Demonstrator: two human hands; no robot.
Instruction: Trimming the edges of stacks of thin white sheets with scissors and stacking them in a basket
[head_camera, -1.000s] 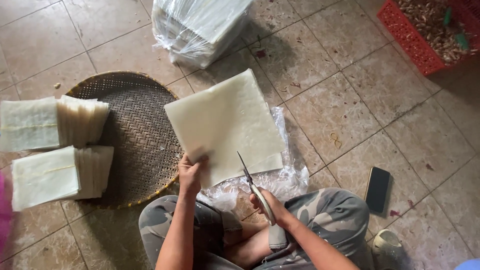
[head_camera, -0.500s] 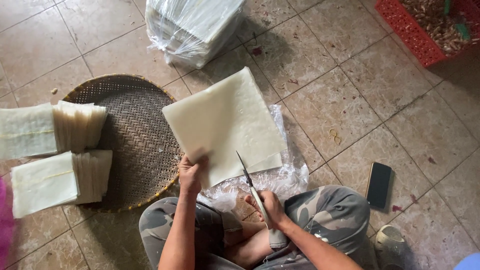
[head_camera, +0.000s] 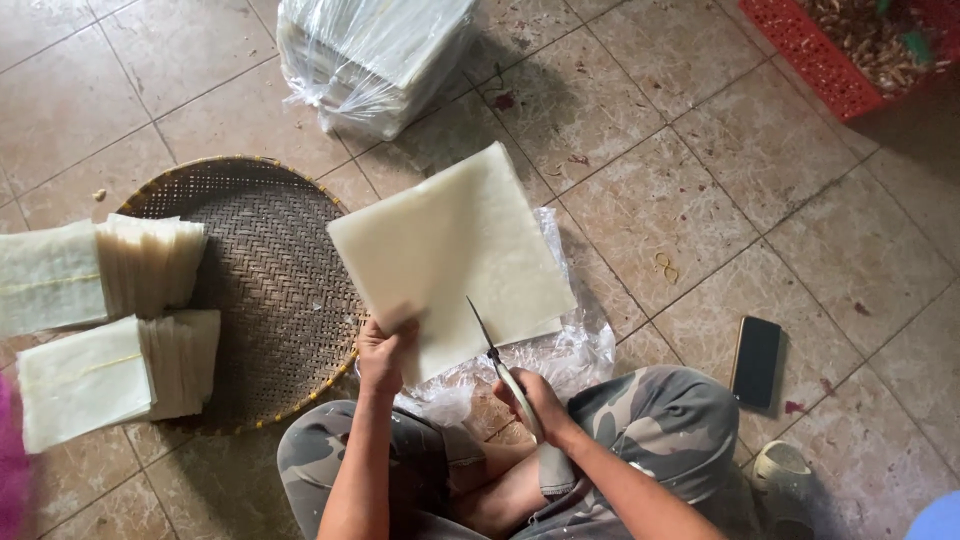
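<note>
A: What lies farthest left?
B: Two stacks of pale cut sheets (head_camera: 110, 330) on a round woven tray (head_camera: 270, 270), which sits on the tiled floor.
A: And the left hand (head_camera: 385, 352)?
B: Its grip is closed on the near edge of a stack of square pale sheets (head_camera: 450, 250), held tilted above crumpled clear plastic (head_camera: 570, 350).
A: The right hand (head_camera: 535, 400)?
B: Wrapped around scissors (head_camera: 500, 360), blades at the stack's lower edge. A dark phone (head_camera: 757, 360) lies further right.
</note>
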